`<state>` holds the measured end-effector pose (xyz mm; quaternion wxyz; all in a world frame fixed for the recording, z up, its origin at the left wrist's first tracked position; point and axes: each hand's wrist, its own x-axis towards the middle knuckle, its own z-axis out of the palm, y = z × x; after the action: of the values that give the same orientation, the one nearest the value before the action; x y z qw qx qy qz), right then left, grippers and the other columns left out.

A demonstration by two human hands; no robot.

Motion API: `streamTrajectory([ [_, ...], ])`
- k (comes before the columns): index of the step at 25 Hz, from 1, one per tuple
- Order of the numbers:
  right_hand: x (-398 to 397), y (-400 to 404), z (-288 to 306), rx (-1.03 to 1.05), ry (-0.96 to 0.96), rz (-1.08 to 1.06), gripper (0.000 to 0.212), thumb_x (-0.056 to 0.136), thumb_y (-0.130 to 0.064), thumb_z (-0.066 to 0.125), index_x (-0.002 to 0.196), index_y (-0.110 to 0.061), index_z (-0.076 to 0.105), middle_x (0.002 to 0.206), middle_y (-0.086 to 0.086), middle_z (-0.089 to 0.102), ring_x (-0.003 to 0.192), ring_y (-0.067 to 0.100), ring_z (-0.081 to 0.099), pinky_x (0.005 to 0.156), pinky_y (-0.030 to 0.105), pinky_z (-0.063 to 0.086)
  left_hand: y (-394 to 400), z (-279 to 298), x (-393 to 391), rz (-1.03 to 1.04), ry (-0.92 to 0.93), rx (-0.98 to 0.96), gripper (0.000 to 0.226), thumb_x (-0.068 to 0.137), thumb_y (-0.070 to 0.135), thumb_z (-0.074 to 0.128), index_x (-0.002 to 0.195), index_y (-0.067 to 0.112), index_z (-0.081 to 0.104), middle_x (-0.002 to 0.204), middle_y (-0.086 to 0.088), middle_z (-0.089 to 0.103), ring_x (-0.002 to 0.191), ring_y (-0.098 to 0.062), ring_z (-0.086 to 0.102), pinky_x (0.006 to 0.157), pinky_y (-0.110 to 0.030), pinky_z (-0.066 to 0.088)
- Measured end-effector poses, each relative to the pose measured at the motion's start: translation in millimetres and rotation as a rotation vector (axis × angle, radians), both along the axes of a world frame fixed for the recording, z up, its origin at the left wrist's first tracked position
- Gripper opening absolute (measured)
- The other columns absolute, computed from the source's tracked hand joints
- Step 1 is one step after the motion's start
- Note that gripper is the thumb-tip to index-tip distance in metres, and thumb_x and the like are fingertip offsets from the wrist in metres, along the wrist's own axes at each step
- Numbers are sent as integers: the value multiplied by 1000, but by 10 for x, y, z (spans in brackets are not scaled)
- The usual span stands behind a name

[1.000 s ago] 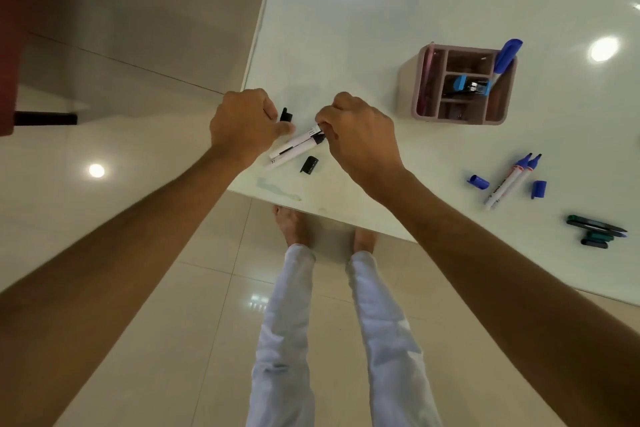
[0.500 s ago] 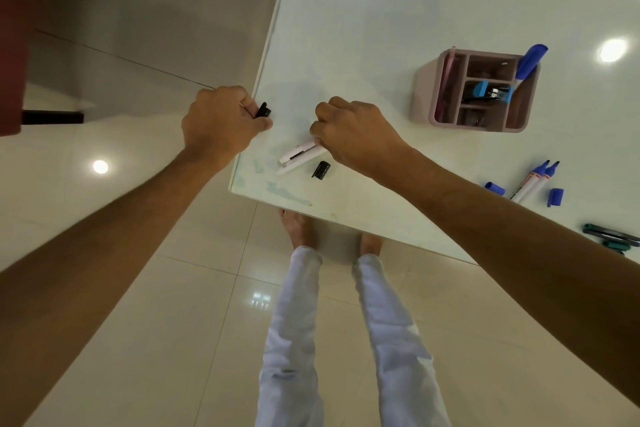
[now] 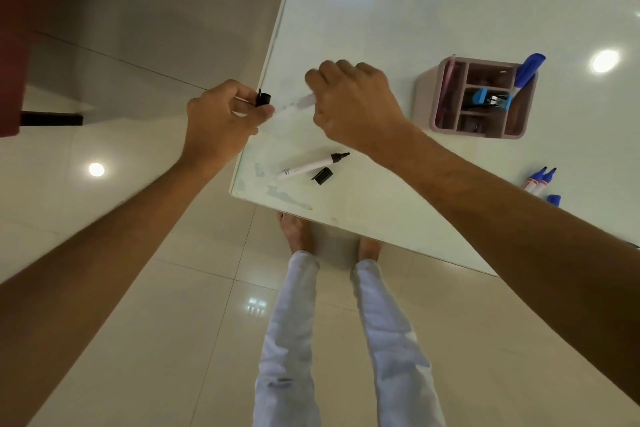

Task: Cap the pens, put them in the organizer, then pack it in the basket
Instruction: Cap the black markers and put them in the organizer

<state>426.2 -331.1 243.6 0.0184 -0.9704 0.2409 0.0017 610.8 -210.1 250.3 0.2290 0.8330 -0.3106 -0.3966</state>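
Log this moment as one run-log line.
left hand: holds black cap | right hand: holds white pen | second pen: uncapped on table

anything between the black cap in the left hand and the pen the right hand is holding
Nothing visible. The left hand holds the black cap beside the white pen gripped by the right hand, with only open air between them; the pen's tip is hidden.
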Motion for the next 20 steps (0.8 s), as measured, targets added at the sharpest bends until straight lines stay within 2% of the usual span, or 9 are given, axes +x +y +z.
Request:
streamTrajectory([
  [2,-103,-112,179,11,-107,-209,23,76,-20,69,96,-10,65,67,2,62,54,26,60,53,28,36,-14,99,-25,-5,67,-12,31,93,36,79,120,23,71,94,6,79,67,-11,77,72,-30,66],
  [3,-187,-147,289,117,-133,-329,24,82,-25,66,101,-11,64,68,0,62,54,24,60,54,28,40,-22,147,-43,-19,114,-19,32,94,35,77,125,27,69,96,4,78,70,-12,78,73,-29,66],
  [5,-380,-171,534,545,-311,-679,22,87,-27,68,102,-11,65,72,-5,69,57,17,66,56,27,50,-49,231,-95,-49,215,-23,30,98,32,73,128,30,67,100,2,75,74,-17,79,78,-30,66],
  [7,-593,-131,765,1043,-612,-1011,17,89,-17,78,102,-8,72,81,4,79,67,21,78,60,30,60,-70,297,-178,-95,327,-23,25,104,30,66,128,31,69,98,2,71,78,-20,77,83,-32,66],
  [9,-816,-40,898,1261,-733,-1103,17,91,-11,80,107,-7,75,90,12,81,77,27,81,65,33,64,-79,336,-288,-119,478,-30,29,108,27,59,137,29,62,99,-1,67,79,-18,74,86,-33,64],
  [12,-1059,116,947,1377,-807,-1104,15,94,-9,76,109,-6,75,96,18,80,83,32,81,72,35,65,-119,361,-446,-128,609,-23,30,109,24,59,138,19,53,99,-4,69,82,-15,71,93,-38,63],
  [17,-1226,256,897,1392,-769,-1079,23,95,-8,74,117,1,74,98,18,80,86,33,80,80,42,67,-259,437,-619,-125,893,12,30,109,21,57,137,23,68,105,1,69,94,-14,70,95,-29,58],
  [20,-1249,315,908,1375,-765,-1079,25,95,-8,75,118,2,74,99,19,80,85,34,80,80,43,67,-336,467,-729,-99,883,-11,27,108,21,58,130,20,74,101,1,68,93,-13,70,97,-27,58],
])
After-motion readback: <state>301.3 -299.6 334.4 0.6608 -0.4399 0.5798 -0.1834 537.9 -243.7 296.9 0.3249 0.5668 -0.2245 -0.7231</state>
